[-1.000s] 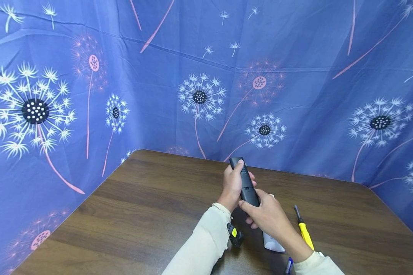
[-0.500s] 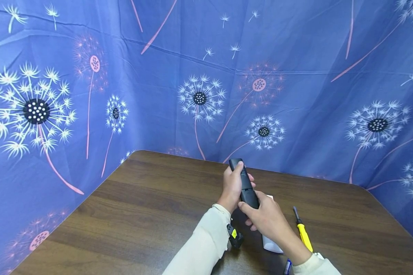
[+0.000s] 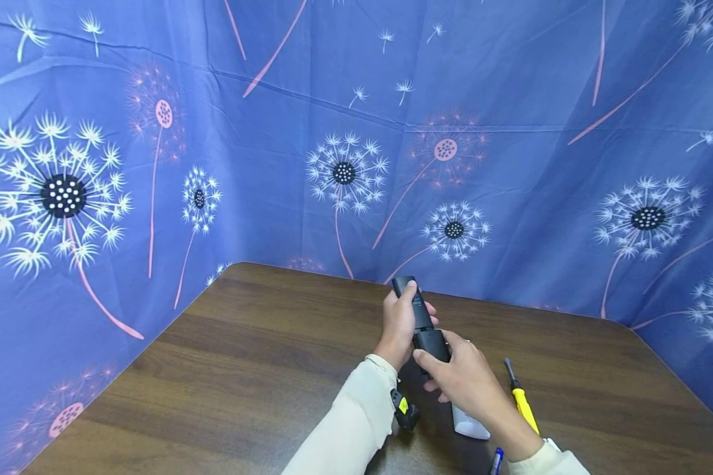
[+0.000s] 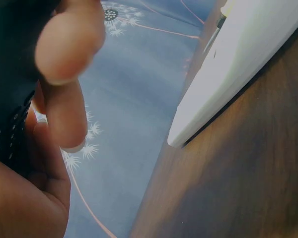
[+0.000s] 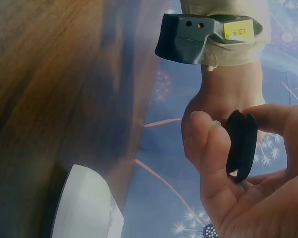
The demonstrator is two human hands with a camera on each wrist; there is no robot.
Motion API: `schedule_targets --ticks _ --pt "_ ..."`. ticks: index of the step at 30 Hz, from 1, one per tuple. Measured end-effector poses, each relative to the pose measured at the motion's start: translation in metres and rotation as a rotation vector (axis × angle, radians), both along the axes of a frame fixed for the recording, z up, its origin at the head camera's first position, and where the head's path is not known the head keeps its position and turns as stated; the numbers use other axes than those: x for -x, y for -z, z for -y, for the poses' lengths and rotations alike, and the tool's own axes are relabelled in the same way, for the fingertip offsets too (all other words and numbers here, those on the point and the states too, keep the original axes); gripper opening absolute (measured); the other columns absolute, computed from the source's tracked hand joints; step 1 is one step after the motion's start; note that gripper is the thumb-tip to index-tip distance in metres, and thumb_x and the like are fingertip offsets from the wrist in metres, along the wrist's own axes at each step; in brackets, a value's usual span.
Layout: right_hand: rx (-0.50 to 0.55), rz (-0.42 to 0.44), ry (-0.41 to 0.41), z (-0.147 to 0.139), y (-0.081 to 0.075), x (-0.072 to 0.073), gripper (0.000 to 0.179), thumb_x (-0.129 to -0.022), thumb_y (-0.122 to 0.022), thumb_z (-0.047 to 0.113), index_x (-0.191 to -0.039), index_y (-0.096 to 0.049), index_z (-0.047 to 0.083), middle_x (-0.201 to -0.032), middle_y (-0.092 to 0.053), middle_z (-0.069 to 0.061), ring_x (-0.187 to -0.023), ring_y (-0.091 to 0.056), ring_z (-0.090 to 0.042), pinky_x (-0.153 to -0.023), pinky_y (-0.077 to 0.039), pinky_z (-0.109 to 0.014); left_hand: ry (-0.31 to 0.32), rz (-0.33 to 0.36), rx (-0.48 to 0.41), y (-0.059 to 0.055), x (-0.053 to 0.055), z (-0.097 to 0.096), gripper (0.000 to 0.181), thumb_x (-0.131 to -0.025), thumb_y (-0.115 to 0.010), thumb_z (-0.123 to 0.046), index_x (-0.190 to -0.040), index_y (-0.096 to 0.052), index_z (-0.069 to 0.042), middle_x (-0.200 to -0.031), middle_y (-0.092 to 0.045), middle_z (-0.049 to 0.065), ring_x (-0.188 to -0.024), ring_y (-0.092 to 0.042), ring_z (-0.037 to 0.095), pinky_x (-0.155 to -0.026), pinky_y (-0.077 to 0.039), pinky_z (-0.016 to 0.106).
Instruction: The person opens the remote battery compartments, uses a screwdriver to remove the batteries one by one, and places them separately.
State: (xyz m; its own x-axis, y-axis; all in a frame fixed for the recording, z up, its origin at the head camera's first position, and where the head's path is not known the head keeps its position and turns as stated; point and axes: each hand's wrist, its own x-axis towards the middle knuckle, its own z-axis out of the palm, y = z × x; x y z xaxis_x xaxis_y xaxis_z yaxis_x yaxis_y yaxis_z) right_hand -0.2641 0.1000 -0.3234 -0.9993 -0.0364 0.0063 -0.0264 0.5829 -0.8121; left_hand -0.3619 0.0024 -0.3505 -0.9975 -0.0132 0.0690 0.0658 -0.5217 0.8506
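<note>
A black remote control [image 3: 420,314] is held over the table with its back up, tilted away. My left hand [image 3: 397,324] grips its upper part, thumb along the back. At the near end my right hand [image 3: 463,373] pinches the battery cover [image 3: 432,344], which sits slightly shifted toward me, with a step and narrow gap at its upper edge. In the left wrist view, small button markings show on the remote's dark face [image 4: 10,131]. The right wrist view shows the remote's near end [image 5: 242,146] between thumb and fingers. The battery compartment is hidden.
Under my right hand lies a long white device [image 3: 469,424], partly hidden. Right of it is a yellow-handled screwdriver [image 3: 521,402]. A blue battery [image 3: 497,460] lies near my right sleeve. A blue dandelion-print curtain [image 3: 344,79] stands behind the brown wooden table [image 3: 243,369].
The battery cover has slid a little toward me along the remote, and the step at its upper edge is more visible. Both hands keep their hold; the head view has shifted slightly.
</note>
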Motion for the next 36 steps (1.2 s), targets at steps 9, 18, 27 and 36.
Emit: schedule_targets --ticks 9,18,27,36 --pt "0.01 0.02 -0.013 -0.008 0.001 -0.006 0.071 -0.095 -0.07 0.035 -0.143 -0.042 -0.008 -0.099 -0.07 -0.018 -0.065 -0.072 -0.026 -0.051 -0.056 -0.037 -0.009 0.012 -0.012 0.002 -0.001 -0.001 0.037 -0.104 -0.049 -0.034 -0.116 -0.052 0.001 -0.065 -0.062 0.007 -0.05 -0.061 0.016 -0.053 -0.054 0.032" --pt "-0.005 0.078 -0.005 -0.011 0.002 -0.009 0.074 -0.094 -0.069 0.041 -0.141 -0.044 -0.009 -0.098 -0.072 -0.016 -0.069 -0.073 -0.025 -0.055 -0.057 -0.037 -0.021 0.01 -0.005 0.004 0.003 0.0 0.032 -0.104 -0.05 -0.036 -0.11 -0.053 -0.005 -0.067 -0.063 0.008 -0.051 -0.062 0.016 -0.053 -0.052 0.031" --pt "-0.044 0.118 0.016 -0.019 0.003 -0.018 0.086 -0.092 -0.068 0.048 -0.144 -0.034 -0.011 -0.115 -0.065 -0.028 -0.07 -0.073 -0.024 -0.058 -0.057 -0.038 -0.017 0.002 -0.034 0.002 0.004 0.001 0.029 -0.104 -0.05 -0.035 -0.109 -0.054 -0.007 -0.067 -0.063 0.008 -0.051 -0.063 0.017 -0.053 -0.053 0.03" --pt "-0.047 0.173 0.067 -0.022 0.01 -0.028 0.079 -0.09 -0.071 0.05 -0.135 -0.04 -0.007 -0.094 -0.068 -0.013 -0.069 -0.073 -0.026 -0.058 -0.056 -0.039 -0.019 0.016 -0.034 0.003 0.005 0.002 0.035 -0.104 -0.05 -0.035 -0.115 -0.053 -0.003 -0.068 -0.064 0.008 -0.051 -0.063 0.016 -0.053 -0.053 0.03"
